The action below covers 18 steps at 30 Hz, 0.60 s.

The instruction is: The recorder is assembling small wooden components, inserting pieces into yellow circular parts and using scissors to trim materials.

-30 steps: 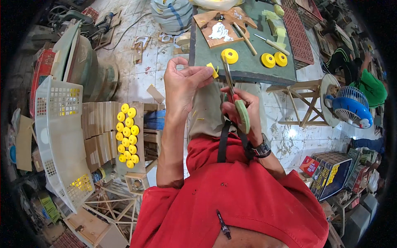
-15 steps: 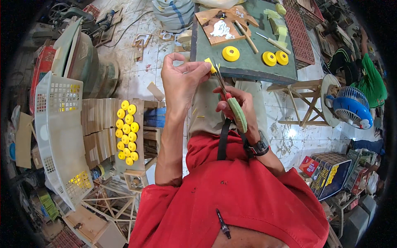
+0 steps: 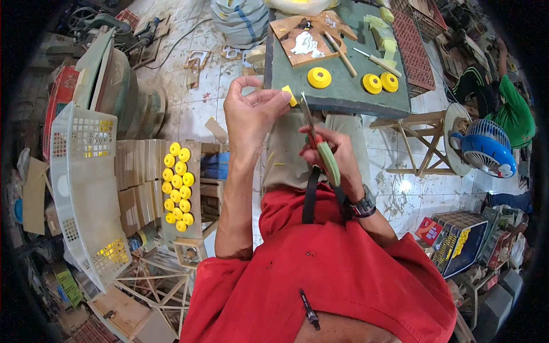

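Observation:
Between thumb and fingertips, my left hand (image 3: 255,108) pinches a small flat yellow piece (image 3: 290,96). My right hand (image 3: 337,150) is closed round scissors (image 3: 328,163) whose handle is red and pale green. Their blades (image 3: 307,114) point up and away from me, a little right of the yellow piece and apart from it. Just beyond, on the green-topped table (image 3: 286,80), rests a round yellow part (image 3: 319,78) with a dark centre. Two more yellow round parts (image 3: 372,84) sit further right. Thin yellow scraps (image 3: 278,164) lie on my trouser leg.
A stained wooden board (image 3: 286,34) with white paste, a wooden stick (image 3: 341,54) and a thin handled tool (image 3: 377,61) lie on the table. At left, several yellow round parts (image 3: 177,186) stand beside a white crate (image 3: 86,194). A blue fan (image 3: 486,146) and a person in green (image 3: 514,111) are at right.
The scissors' blades have moved slightly right and down, away from the yellow piece. My left hand still pinches the piece, a touch lower.

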Each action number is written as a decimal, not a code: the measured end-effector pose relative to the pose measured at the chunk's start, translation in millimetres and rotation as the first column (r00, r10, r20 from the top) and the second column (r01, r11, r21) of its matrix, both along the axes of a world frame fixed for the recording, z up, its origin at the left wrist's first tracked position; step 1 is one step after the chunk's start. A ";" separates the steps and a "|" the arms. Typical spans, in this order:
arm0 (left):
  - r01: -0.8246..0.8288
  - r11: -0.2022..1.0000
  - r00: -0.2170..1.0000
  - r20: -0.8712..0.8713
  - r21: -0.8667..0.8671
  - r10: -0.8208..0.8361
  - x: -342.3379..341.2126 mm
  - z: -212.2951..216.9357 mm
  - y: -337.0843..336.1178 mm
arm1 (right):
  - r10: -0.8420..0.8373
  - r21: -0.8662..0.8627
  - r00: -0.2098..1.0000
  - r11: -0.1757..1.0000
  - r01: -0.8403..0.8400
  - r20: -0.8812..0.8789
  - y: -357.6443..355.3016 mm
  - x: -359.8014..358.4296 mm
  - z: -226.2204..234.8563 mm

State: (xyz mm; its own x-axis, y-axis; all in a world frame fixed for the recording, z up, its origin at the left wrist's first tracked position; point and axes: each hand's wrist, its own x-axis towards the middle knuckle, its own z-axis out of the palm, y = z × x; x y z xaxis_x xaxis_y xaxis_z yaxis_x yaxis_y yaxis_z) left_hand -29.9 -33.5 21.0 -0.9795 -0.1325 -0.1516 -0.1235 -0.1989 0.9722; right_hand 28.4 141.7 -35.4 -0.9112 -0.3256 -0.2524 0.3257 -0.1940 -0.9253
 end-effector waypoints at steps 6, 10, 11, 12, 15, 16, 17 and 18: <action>0.068 0.967 0.994 -0.064 -0.245 -0.086 7.1 -21.5 -11.8 | -0.120 0.137 0.922 0.974 0.182 -0.369 38.1 7.0 -6.0; 0.101 0.985 0.995 -0.010 -0.140 -0.103 13.9 -37.0 -6.3 | -0.550 -0.085 0.696 0.808 0.583 -0.461 82.5 -39.1 39.2; 0.102 0.990 0.994 -0.016 -0.098 -0.104 13.3 -37.4 -2.1 | -0.589 -0.080 0.594 0.744 0.663 -0.548 92.5 -59.4 47.1; 0.102 0.993 0.995 -0.011 -0.055 -0.103 13.5 -36.9 2.5 | -0.610 -0.079 0.489 0.672 0.736 -0.623 103.6 -81.8 55.7; 0.142 0.987 0.990 0.010 -0.068 -0.142 9.9 -24.7 15.8 | -0.509 0.048 0.400 0.572 0.819 -0.763 116.2 -144.8 78.6; 0.149 0.986 0.989 0.002 -0.070 -0.149 8.7 -22.6 17.6 | -0.476 0.101 0.386 0.519 0.848 -0.790 111.7 -159.9 89.5; 0.151 0.986 0.988 -0.005 -0.073 -0.152 8.9 -21.1 17.9 | -0.405 0.128 0.342 0.470 0.873 -0.848 106.7 -175.6 93.2; 0.153 0.985 0.988 -0.011 -0.076 -0.154 9.4 -20.5 17.5 | -0.326 0.150 0.302 0.418 0.896 -0.896 101.5 -190.5 93.5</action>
State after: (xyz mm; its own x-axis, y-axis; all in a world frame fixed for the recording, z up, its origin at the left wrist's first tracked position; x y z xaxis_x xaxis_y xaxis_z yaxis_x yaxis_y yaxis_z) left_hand -20.5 -15.9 0.5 -0.9915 0.0092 -0.1299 -0.1301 -0.1054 0.9859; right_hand -162.1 243.3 58.1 -0.6491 0.3745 0.6621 -0.3773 0.5973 -0.7077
